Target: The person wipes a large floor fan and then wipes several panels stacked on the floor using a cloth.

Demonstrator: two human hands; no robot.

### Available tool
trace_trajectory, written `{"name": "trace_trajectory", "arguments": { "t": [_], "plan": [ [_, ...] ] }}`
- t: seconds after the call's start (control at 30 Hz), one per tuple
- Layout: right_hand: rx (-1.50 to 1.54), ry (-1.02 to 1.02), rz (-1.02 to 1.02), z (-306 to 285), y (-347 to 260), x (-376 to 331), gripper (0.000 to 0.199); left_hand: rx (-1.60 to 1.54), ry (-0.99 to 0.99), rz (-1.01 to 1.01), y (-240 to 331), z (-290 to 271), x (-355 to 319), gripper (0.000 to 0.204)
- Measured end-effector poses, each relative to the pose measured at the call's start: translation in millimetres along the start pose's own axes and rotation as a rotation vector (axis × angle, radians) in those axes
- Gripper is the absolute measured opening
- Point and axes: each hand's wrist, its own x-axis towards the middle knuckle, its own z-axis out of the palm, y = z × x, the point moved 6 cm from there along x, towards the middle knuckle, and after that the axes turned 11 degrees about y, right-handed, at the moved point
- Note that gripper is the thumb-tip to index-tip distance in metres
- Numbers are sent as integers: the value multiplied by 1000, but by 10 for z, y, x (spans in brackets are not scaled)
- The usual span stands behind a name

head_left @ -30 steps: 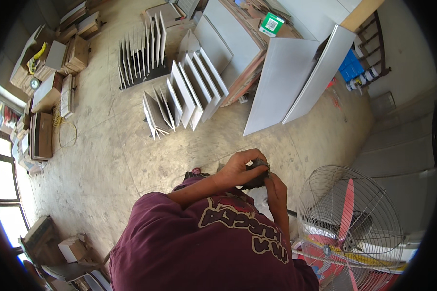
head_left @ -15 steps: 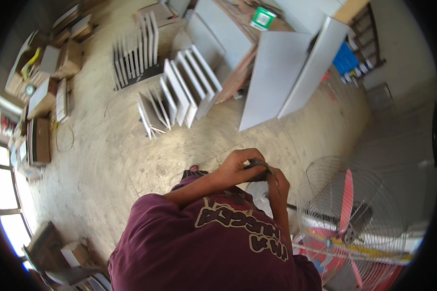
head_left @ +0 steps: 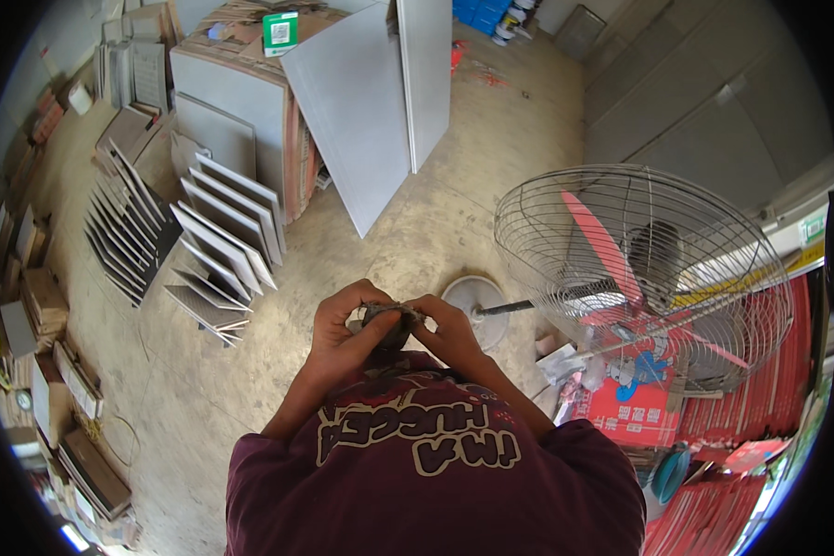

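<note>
Close in front of my chest, both hands meet on a small dark grey, rounded object [head_left: 395, 331] with a ragged-looking upper edge; its kind cannot be made out. My left hand [head_left: 340, 326] is closed around its left side, with the thumb lying across it. The fingers of my right hand [head_left: 447, 328] pinch its upper right edge. Much of the object is hidden by my fingers and thumb.
To my right stands a large pedestal fan [head_left: 639, 278] with pink blades and a round base [head_left: 477, 310]. Red flat cartons [head_left: 741, 417] are stacked beyond it. Tile-like panels [head_left: 222, 241] stand in racks ahead left, near large leaning grey boards [head_left: 357, 120]. Boxes [head_left: 42, 306] line the far left.
The view has swung to the right, bringing the fan and red cartons more into sight. My hands now sit more level, side by side, still on the dark object.
</note>
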Motion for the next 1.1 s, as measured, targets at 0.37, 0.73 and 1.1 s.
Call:
{"name": "trace_trajectory", "arguments": {
  "t": [0.37, 0.73, 1.1],
  "plan": [
    [-88, 153, -57, -205, 327, -143, 25, -104, 97, 41, 180, 61, 61, 7],
    [-237, 141, 7, -409, 673, -293, 20, -42, 253, 156, 81, -132, 98, 9],
    [-294, 126, 73, -508, 921, -386, 21, 8, 319, 184, 71, -209, 128, 9]
  ]
}}
